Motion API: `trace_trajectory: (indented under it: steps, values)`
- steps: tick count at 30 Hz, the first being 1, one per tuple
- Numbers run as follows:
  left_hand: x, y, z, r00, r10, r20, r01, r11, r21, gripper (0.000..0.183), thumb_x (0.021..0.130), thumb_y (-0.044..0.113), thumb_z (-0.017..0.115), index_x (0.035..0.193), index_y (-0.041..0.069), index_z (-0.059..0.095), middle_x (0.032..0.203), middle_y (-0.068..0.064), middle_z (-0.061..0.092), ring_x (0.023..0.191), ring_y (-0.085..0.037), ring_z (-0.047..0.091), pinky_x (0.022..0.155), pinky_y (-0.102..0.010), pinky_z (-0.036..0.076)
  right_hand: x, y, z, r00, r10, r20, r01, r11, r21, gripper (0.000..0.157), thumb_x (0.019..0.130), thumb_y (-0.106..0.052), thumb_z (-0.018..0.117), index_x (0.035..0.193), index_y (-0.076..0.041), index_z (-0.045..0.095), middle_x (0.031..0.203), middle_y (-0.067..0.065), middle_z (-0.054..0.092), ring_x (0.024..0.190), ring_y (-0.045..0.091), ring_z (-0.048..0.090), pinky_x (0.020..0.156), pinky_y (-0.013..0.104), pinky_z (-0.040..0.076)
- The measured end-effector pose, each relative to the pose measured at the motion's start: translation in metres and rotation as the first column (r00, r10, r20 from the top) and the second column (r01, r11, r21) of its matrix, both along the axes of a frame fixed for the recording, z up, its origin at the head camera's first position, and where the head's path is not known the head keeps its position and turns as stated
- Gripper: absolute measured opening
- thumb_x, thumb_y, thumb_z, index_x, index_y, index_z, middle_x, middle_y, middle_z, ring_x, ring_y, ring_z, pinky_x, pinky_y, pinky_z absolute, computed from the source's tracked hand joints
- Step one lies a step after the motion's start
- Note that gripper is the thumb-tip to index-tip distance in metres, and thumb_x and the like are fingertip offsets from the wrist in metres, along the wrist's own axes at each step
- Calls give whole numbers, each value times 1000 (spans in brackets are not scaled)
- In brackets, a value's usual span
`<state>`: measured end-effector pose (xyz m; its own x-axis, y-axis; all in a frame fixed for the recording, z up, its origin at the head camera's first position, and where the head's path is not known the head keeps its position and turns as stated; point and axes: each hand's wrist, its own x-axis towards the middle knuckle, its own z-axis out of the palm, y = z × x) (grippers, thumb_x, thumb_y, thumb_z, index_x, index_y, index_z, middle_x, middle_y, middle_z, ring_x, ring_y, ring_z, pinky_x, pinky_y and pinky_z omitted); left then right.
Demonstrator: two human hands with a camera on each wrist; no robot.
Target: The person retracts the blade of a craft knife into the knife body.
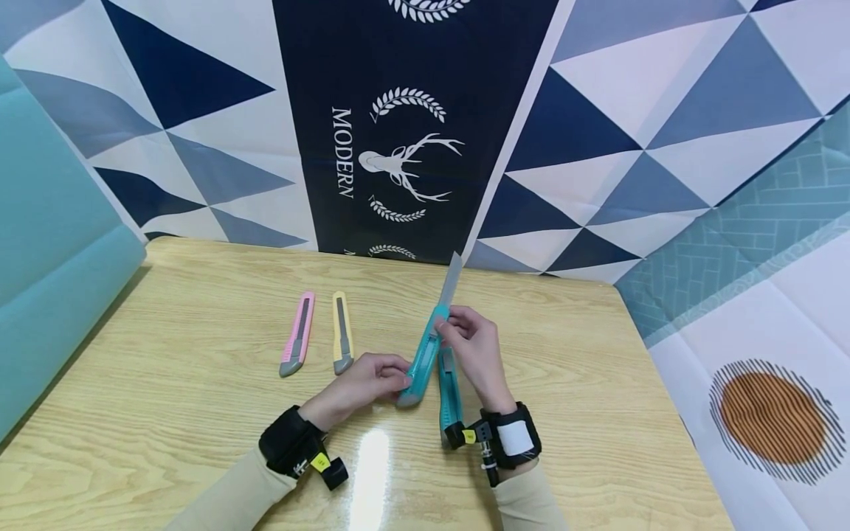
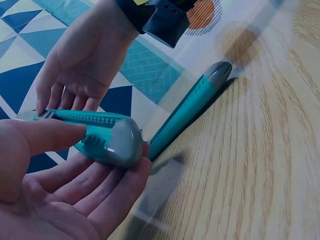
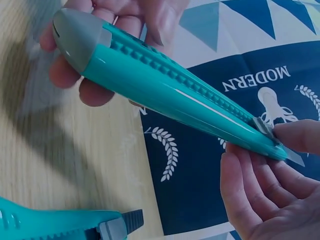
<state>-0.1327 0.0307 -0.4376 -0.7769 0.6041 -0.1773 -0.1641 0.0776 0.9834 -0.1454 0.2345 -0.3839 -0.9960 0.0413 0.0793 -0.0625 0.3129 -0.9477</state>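
Note:
Both hands hold a teal box cutter [image 1: 425, 360] above the table, its long blade [image 1: 451, 280] extended toward the far edge. My left hand [image 1: 365, 380] grips the grey-capped rear end, thumb on top and fingers beneath, as the left wrist view shows. Near the blade end, my right hand [image 1: 477, 354] pinches the body, with the thumb at the grey slider [image 3: 263, 127]. A second teal box cutter [image 1: 449, 391] lies on the table below, partly hidden by the right wrist's camera. In the right wrist view a short dark blade tip [image 3: 133, 221] sticks out of it.
On the wooden table [image 1: 199, 383], left of the hands, lie a pink box cutter [image 1: 298, 333] and a yellow box cutter [image 1: 341, 332] side by side. A patterned cloth [image 1: 398, 66] hangs behind the far edge, and a light blue panel [image 1: 60, 243] borders the left side.

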Motion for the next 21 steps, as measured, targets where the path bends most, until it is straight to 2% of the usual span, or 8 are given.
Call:
trace_trajectory:
  steps: [2, 8, 14, 17, 21]
  values:
    - [0, 0, -1, 1000, -19, 1, 19, 1000, 4, 33, 97, 13, 60, 124, -7, 60, 106, -18, 73, 89, -4, 69, 85, -31, 61, 0, 1, 1, 1000, -11, -4, 11, 1000, -2, 23, 96, -15, 64, 117, -6, 68, 101, 18, 71, 74, 7, 67, 74, 35, 61]
    - [1, 3, -3, 999, -44, 8, 44, 999, 15, 30, 95, 11, 63, 120, -5, 63, 107, -20, 73, 93, -13, 72, 87, -33, 62, 0, 5, 1, 999, -28, -18, 28, 1000, -1, 26, 97, -19, 63, 119, -7, 68, 103, 18, 71, 75, 7, 66, 74, 29, 60]
    - [3, 7, -4, 999, -26, 26, 25, 999, 36, 28, 94, 9, 65, 119, -4, 65, 107, -18, 74, 97, -22, 73, 86, -33, 62, 1, 7, 1, 998, 2, -69, -4, 1000, -21, 26, 97, -19, 62, 120, -8, 67, 102, 18, 69, 76, 9, 65, 73, 26, 59]
    - [3, 9, -4, 1000, -14, 5, 14, 999, 33, 28, 94, 10, 66, 118, -3, 66, 107, -18, 74, 97, -23, 73, 85, -33, 62, 0, 7, 2, 996, 14, -93, -16, 999, -27, 26, 97, -19, 62, 121, -8, 67, 102, 17, 70, 76, 9, 65, 72, 24, 58]
    - [4, 9, -4, 1000, 6, -30, -6, 1000, 6, 27, 94, 11, 66, 118, -1, 67, 107, -18, 74, 97, -23, 73, 84, -31, 62, 2, 6, 4, 996, 33, -80, -34, 999, -9, 25, 98, -20, 61, 119, -6, 68, 103, 17, 70, 77, 8, 66, 72, 24, 59]
